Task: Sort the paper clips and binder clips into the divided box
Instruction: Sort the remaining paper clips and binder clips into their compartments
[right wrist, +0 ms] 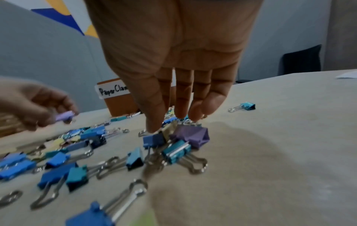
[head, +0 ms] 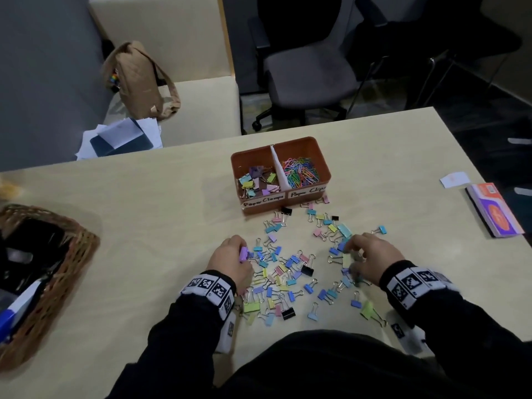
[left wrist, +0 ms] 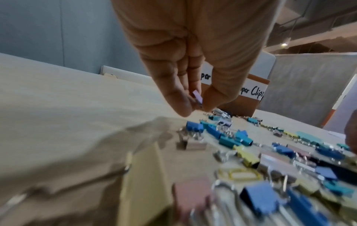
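An orange divided box (head: 324,156) stands mid-table. Its left half, labelled "Paper Clamps", holds binder clips (head: 259,181); its right half, labelled "Paper Clips", holds coloured paper clips (head: 302,171). Many pastel, blue and black binder clips (head: 285,272) lie scattered between the box and me. My left hand (head: 241,256) (left wrist: 195,105) pinches a lilac binder clip (head: 244,252) (left wrist: 198,97) just above the table at the left of the pile. My right hand (head: 349,249) (right wrist: 168,122) reaches down with straight fingers. Its thumb touches a blue clip (right wrist: 153,139) beside a purple one (right wrist: 193,135).
A wicker basket (head: 66,249) with dark items sits at the table's left edge. An orange-and-white booklet (head: 495,210) and a white card (head: 454,178) lie at the right. Beyond the table are a bench with a brown bag (head: 138,79) and papers, and an office chair (head: 308,70).
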Demonstrator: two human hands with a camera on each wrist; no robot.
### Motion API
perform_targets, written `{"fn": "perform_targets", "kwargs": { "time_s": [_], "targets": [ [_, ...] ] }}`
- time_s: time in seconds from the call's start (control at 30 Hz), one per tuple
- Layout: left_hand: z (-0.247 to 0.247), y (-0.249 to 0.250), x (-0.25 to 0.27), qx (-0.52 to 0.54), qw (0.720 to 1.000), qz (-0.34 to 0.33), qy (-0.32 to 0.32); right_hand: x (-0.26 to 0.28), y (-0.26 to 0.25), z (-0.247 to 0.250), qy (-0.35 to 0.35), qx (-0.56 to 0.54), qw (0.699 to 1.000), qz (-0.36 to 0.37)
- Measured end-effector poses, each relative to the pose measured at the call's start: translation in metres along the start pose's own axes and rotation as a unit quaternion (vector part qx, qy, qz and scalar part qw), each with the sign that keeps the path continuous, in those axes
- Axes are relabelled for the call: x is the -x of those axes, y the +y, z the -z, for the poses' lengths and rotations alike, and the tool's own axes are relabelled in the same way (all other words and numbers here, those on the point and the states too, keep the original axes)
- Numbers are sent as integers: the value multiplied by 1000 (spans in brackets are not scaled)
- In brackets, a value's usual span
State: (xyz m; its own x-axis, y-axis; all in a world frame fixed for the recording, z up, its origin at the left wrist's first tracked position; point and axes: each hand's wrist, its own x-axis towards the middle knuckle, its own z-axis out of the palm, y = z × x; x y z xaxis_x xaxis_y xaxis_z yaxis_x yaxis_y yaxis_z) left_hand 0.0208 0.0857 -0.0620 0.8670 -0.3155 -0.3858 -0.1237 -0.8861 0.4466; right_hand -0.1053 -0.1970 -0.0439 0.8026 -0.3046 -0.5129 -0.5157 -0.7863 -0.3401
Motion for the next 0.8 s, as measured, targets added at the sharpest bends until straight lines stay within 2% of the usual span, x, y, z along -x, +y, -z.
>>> {"fn": "perform_targets", "kwargs": {
  "time_s": [0.2, 0.33, 0.47, 0.7, 0.8],
  "targets": [
    [27, 26, -4, 74, 996, -32, 45, 1, -10, -12, -13, 103, 993, 56],
    [55, 53, -19, 108, 987, -64, 104, 2, -12, -11, -4, 110, 992, 56],
    [73, 67, -48, 103, 982, -62, 145, 5, -18, -6, 17, 70, 996, 48],
    [74, 66, -52, 72, 988, -58, 126, -3, -43, 18, 74, -41, 996, 41],
    [66, 55, -39, 43, 993, -57, 98, -15, -72, 30, 97, -74, 988, 93]
  ]
}}
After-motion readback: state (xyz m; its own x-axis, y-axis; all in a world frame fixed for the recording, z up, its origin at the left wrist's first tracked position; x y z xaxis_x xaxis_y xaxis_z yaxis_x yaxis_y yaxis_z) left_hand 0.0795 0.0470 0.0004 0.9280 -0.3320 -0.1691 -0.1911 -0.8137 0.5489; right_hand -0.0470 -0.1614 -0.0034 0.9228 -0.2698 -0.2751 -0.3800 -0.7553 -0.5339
